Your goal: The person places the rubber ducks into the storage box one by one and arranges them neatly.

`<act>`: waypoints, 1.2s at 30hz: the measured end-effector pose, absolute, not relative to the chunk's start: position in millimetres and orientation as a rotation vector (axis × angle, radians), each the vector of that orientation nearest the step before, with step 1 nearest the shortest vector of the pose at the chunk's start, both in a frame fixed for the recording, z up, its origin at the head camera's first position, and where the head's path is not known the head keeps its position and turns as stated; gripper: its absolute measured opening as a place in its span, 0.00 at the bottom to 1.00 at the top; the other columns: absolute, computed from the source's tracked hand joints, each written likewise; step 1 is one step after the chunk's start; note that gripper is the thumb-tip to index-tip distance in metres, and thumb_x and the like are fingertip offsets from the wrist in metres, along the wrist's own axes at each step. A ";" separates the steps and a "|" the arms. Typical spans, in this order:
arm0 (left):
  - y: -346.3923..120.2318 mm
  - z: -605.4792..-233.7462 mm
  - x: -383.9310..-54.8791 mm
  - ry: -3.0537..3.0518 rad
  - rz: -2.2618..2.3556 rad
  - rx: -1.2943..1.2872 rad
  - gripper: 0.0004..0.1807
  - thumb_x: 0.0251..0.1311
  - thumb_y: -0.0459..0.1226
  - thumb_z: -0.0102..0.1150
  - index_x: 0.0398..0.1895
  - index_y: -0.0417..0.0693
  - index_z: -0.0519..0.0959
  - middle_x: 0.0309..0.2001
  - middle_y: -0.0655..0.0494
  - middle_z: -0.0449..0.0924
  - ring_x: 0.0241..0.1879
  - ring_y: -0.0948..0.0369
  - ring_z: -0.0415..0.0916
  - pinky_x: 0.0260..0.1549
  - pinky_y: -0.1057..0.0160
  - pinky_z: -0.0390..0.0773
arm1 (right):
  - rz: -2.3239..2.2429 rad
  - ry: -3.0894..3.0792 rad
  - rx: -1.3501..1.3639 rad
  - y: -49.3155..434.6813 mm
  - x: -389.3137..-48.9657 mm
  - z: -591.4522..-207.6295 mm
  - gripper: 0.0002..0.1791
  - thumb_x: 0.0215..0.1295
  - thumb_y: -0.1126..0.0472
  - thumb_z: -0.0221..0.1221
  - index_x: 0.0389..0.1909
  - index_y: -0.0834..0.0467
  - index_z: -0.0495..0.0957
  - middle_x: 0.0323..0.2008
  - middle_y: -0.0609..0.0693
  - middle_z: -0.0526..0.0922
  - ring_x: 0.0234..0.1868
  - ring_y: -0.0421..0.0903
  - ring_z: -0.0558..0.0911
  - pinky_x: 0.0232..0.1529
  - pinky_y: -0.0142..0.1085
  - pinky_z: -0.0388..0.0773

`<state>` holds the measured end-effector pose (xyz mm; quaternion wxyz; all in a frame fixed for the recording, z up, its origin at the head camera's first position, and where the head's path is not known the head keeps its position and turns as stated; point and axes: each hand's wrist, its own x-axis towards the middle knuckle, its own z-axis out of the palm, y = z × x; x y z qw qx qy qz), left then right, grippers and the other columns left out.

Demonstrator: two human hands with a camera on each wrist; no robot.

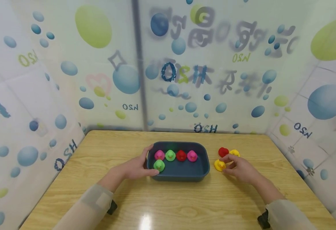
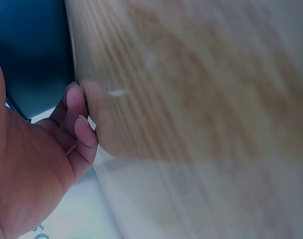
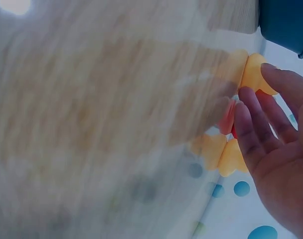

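Note:
In the head view a dark blue tray stands on the table with several rubber ducks inside. My left hand holds its left end, thumb at the front corner and fingers along the side. In the left wrist view, curled fingers are low beside the blue wall. To the tray's right, my right hand pinches a yellow duck at its right side between thumb and fingers. The duck is at table level. Just behind that hand are a red duck and another yellow duck, partly hidden by fingers.
Inside the tray, pink, green, red and pink ducks line the back, with a green duck at front left. The wooden table meets patterned curtains behind and at both sides.

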<state>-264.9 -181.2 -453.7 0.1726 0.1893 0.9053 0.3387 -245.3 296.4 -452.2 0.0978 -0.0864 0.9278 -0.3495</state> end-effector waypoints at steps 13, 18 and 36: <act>-181.4 -451.1 -262.2 2.569 0.967 0.551 0.68 0.64 0.66 0.72 0.92 0.60 0.34 0.66 0.39 0.83 0.63 0.51 0.81 0.73 0.40 0.74 | -1.025 2.778 -0.299 291.4 -239.8 -450.1 0.16 0.68 0.60 0.76 0.53 0.56 0.86 0.51 0.54 0.89 0.44 0.46 0.84 0.43 0.33 0.84; -181.7 -451.4 -262.4 2.563 0.967 0.547 0.68 0.65 0.67 0.71 0.92 0.61 0.34 0.67 0.41 0.83 0.64 0.52 0.81 0.73 0.41 0.73 | -1.019 2.786 -0.338 291.3 -234.7 -448.9 0.16 0.67 0.60 0.76 0.53 0.56 0.86 0.50 0.55 0.90 0.41 0.45 0.85 0.40 0.31 0.84; -181.4 -457.6 -267.0 2.564 0.977 0.527 0.68 0.63 0.68 0.71 0.92 0.64 0.34 0.67 0.42 0.83 0.62 0.54 0.81 0.73 0.42 0.74 | -0.991 2.833 -0.426 301.6 -214.7 -445.4 0.16 0.68 0.56 0.76 0.54 0.52 0.87 0.50 0.48 0.89 0.41 0.42 0.82 0.37 0.31 0.83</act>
